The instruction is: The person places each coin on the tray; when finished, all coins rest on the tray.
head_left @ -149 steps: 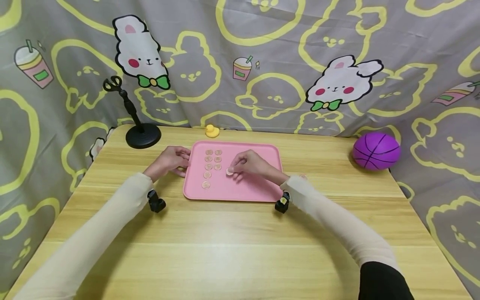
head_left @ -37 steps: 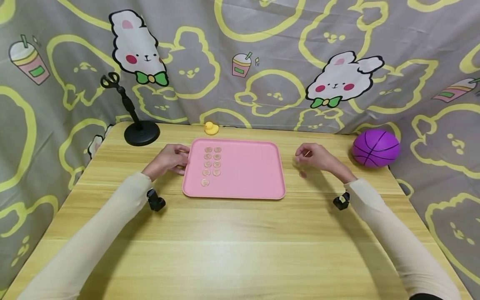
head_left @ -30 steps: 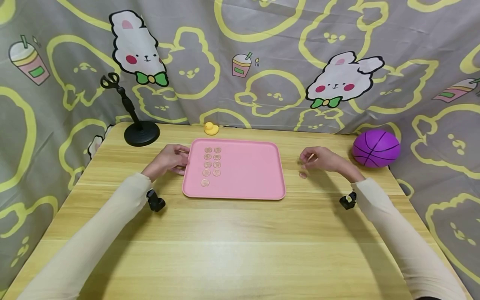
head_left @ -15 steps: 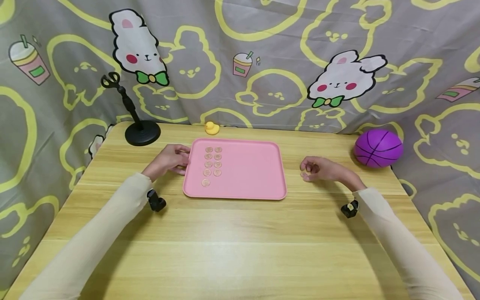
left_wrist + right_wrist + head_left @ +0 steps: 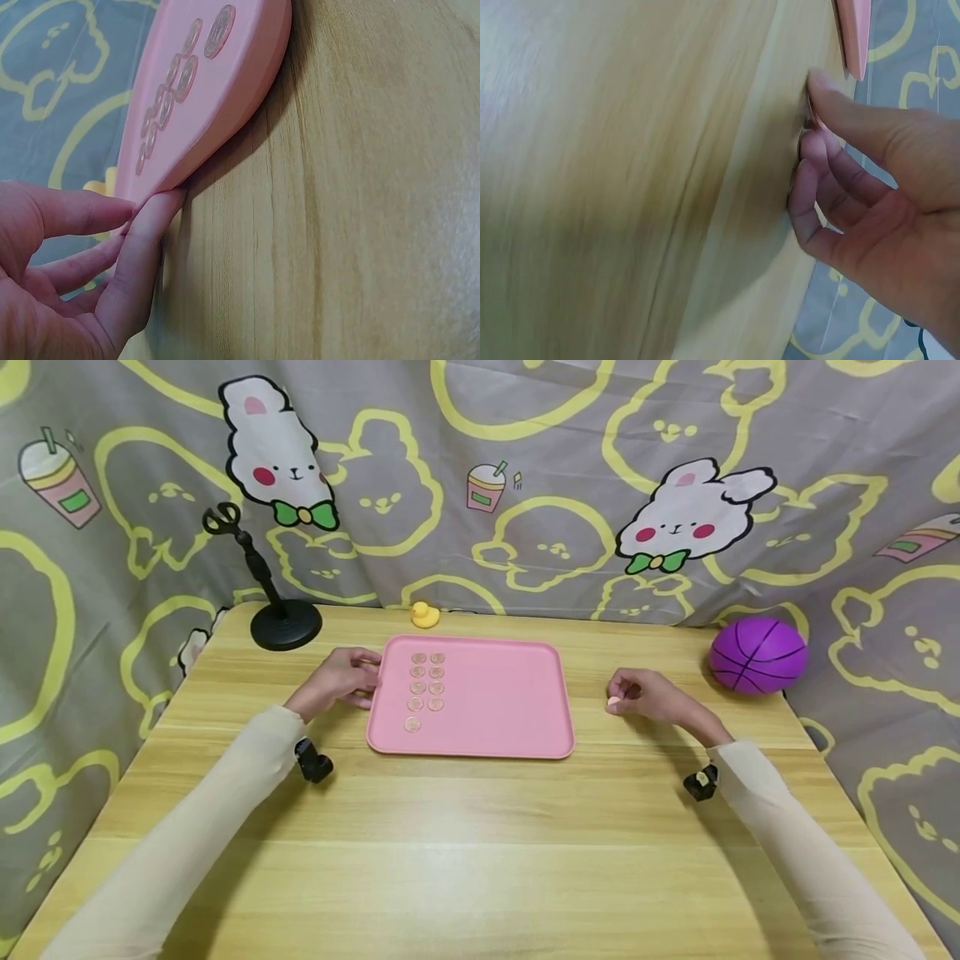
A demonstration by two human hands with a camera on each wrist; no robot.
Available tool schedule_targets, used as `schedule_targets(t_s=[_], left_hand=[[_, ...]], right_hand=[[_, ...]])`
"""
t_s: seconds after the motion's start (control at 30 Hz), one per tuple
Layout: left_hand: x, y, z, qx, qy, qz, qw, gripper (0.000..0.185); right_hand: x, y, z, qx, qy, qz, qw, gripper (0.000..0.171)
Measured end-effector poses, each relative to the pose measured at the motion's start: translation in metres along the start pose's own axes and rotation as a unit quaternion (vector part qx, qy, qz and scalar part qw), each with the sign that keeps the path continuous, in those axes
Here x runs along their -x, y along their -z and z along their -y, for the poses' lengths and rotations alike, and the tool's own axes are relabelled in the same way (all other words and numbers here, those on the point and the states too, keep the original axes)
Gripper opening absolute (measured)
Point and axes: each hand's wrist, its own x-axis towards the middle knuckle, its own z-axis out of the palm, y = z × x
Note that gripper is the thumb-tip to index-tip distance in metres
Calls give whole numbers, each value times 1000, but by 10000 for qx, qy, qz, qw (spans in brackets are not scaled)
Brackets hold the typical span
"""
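Our right hand [image 5: 648,695] sits on the wooden surface [image 5: 480,843] just right of the flat pink plastic tray [image 5: 487,727], its thumb and fingertips [image 5: 819,88] pinched on a small round copper-coloured coin [image 5: 614,701] right at the wood; in the right wrist view the coin [image 5: 811,120] shows only as a thin edge between thumb and finger. Our left hand [image 5: 339,678] rests against the tray's left rim, fingers loosely extended, with one fingertip [image 5: 166,202] touching the rim's edge and nothing grasped.

On the tray, two short columns of matching coins [image 5: 426,681] lie flat near the left side, and a single coin [image 5: 411,724] sits nearer to us below the left column, with a gap beside it under the right column.

To do this step well, we judge that the pinch should be firm on the coin's rim before it leaves the wood, since a thin disc can slip or flip. The left hand's touch should keep the tray from sliding, so the laid coins are not disturbed.

Farther out, a small yellow rubber duck [image 5: 424,614] sits beyond the tray's far edge, a black round-based stand [image 5: 283,624] is at far left, and a purple ball [image 5: 757,655] rests at far right against the patterned grey cloth [image 5: 525,460].
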Motion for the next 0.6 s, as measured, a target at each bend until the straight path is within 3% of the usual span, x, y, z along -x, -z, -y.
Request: schedule_targets(t_s=[0.17,0.33,0.6], left_hand=[[3,2,4,90,23,-3,10000,59],[3,2,5,65,24,-1,10000,58],[-1,-2,-1,-6,81,-47,10000,57]], right_hand=[[-12,-3,7,-7,-255,-209,9995,11],[-21,-7,17,-560,-716,-397,9951,13],[-34,-17,42,-1298,-758,-549,9871,18]])
